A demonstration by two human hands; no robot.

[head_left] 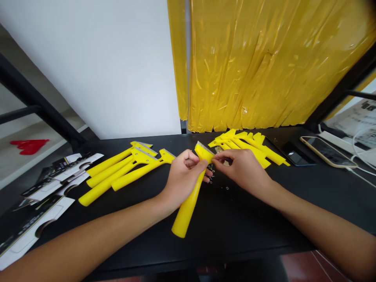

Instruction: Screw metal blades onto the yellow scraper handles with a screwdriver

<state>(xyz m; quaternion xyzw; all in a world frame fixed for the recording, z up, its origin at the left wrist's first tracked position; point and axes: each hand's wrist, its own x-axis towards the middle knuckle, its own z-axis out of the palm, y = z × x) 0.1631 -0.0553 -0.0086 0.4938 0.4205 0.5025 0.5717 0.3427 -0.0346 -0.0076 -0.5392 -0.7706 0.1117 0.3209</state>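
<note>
Printed card sleeves [49,184] are stacked at far left; their small print is illegible. Four yellow scrapers [117,172] lie beside them on the black table [235,223]. A fifth scraper [188,207] is clenched at the neck by the left hand [183,178], metal blade [205,148] uppermost; its head is pinched by the right hand [242,168], fingertips [216,158] nearly closed. Small screws [219,184] are scattered below. Further right, a yellow scraper pile [249,147], too overlapped to count, is recorded, then two smartphones: one dark [296,158], one gold-rimmed [326,152].
</note>
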